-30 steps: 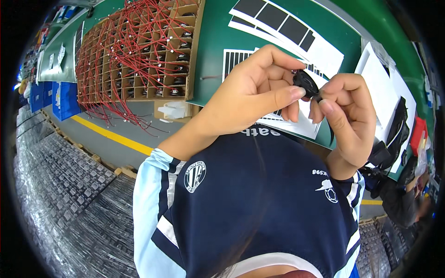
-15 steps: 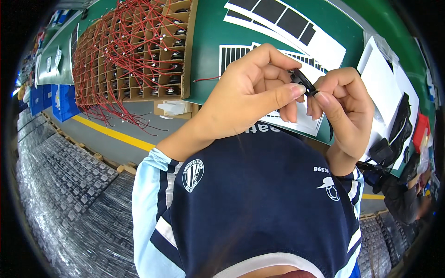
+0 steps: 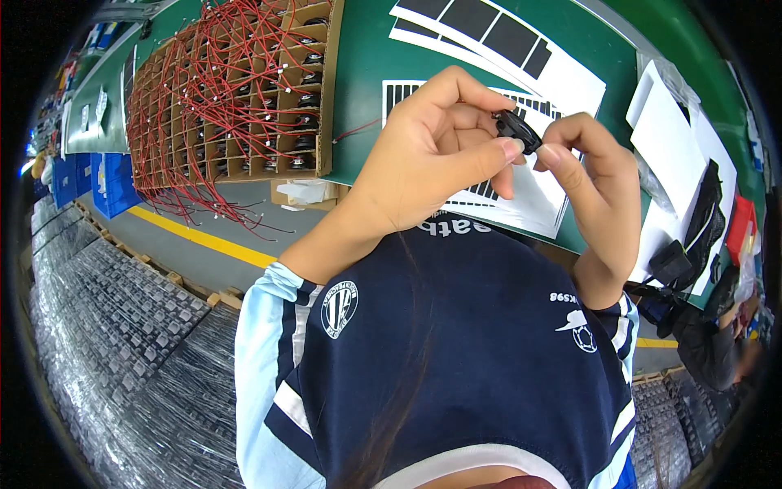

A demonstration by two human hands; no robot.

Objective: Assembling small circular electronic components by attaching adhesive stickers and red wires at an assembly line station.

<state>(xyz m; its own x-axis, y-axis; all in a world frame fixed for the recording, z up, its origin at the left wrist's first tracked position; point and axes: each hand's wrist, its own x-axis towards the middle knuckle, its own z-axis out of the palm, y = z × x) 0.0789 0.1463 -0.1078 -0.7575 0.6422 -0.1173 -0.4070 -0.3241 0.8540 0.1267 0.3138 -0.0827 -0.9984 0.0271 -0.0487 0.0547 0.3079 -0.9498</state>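
A small black speaker [image 3: 518, 132] is held up over the table between my two hands. My left hand [image 3: 428, 159] pinches its left end with thumb and fingers. My right hand [image 3: 601, 183] grips the other end between thumb and index finger. From behind my left hand a thin red wire [image 3: 358, 129] runs left toward the box; its join to the speaker is hidden. Beneath the hands lie white sheets with black adhesive strips [image 3: 481, 192].
To the left stands a divided cardboard box [image 3: 326, 98] of round speakers with tangled red wires. More sheets with black patches [image 3: 509, 39] lie at the back. White paper [image 3: 664, 138] and a black bag [image 3: 705, 212] are on the right. Wrapped stacks [image 3: 122, 301] stand at lower left.
Both hands have shifted slightly left and up with the speaker. The speaker has turned, so more of its broad black face shows.
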